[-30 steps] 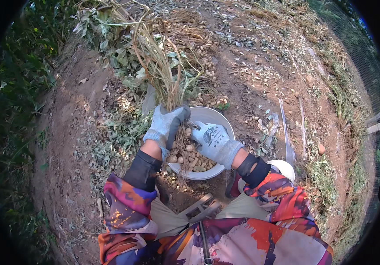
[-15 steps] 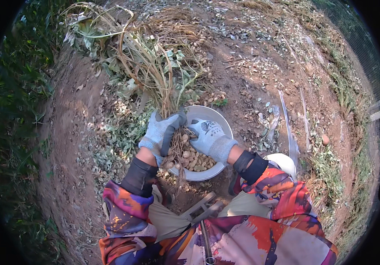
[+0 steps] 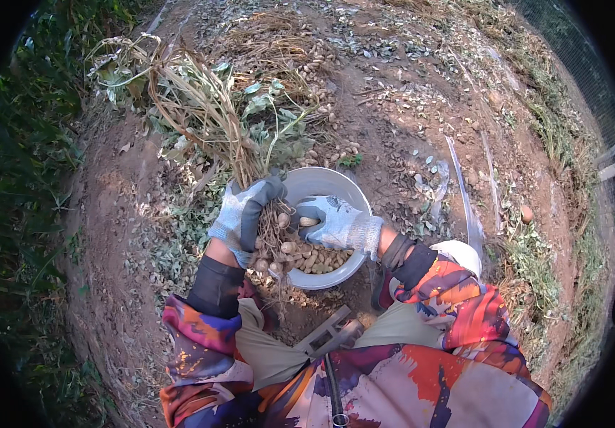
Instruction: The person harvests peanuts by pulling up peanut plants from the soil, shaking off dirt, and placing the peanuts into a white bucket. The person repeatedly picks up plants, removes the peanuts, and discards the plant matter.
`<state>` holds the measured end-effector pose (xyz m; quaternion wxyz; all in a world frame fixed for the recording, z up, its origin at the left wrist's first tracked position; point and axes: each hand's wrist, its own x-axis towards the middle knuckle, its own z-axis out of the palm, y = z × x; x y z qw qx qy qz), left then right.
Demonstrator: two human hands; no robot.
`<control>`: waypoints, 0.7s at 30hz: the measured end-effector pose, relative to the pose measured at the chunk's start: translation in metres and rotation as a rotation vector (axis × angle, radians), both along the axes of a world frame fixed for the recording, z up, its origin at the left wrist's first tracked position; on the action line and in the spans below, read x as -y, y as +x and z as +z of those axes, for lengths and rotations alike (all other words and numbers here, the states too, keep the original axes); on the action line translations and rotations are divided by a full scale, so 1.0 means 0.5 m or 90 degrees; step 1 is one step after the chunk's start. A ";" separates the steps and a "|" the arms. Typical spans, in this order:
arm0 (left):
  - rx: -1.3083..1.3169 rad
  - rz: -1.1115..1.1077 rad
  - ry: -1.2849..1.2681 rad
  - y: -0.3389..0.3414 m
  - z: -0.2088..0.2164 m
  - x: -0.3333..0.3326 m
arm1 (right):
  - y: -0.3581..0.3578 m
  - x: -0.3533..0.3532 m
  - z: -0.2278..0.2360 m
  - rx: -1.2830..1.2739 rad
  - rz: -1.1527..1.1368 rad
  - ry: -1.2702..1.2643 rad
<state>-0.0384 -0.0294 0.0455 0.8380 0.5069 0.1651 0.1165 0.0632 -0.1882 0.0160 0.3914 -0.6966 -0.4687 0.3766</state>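
Observation:
My left hand (image 3: 244, 215), in a grey-blue work glove, is closed round the stems of an uprooted peanut plant (image 3: 214, 121). Its dry leafy tops lean away to the far left. Roots with pale peanut pods (image 3: 284, 247) hang below that fist, over the left rim of a white bucket (image 3: 359, 203). My right hand (image 3: 336, 223), gloved alike, is above the bucket with its fingers curled round a peanut pod (image 3: 309, 221) beside the roots. Many loose peanuts (image 3: 321, 261) lie in the bucket below.
Pulled plants with pods (image 3: 279, 53) lie in a heap beyond the bucket. Strips of clear plastic film (image 3: 466, 192) lie on the soil at right. A rounded white object (image 3: 459, 255) is beside my right forearm. Tall green plants (image 3: 25, 178) line the left; netting (image 3: 578, 57) stands far right.
My left hand and the plant have shifted left, the tops sinking lower in view. My right hand has turned slightly, and a pod now shows at its fingertips.

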 end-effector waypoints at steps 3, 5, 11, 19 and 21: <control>-0.004 -0.013 -0.031 -0.009 -0.011 -0.016 | -0.011 -0.015 -0.007 -0.003 0.054 0.027; 0.019 -0.018 0.016 -0.022 -0.008 -0.027 | -0.026 -0.033 -0.017 0.117 0.046 0.102; 0.020 -0.013 -0.068 0.003 0.002 -0.007 | -0.012 0.005 0.019 0.115 0.054 0.100; 0.121 -0.056 -0.256 -0.009 0.000 -0.032 | 0.014 -0.007 0.020 -0.149 0.170 0.194; 0.095 -0.032 -0.321 -0.006 -0.006 -0.039 | 0.013 -0.010 0.022 -0.119 0.158 0.194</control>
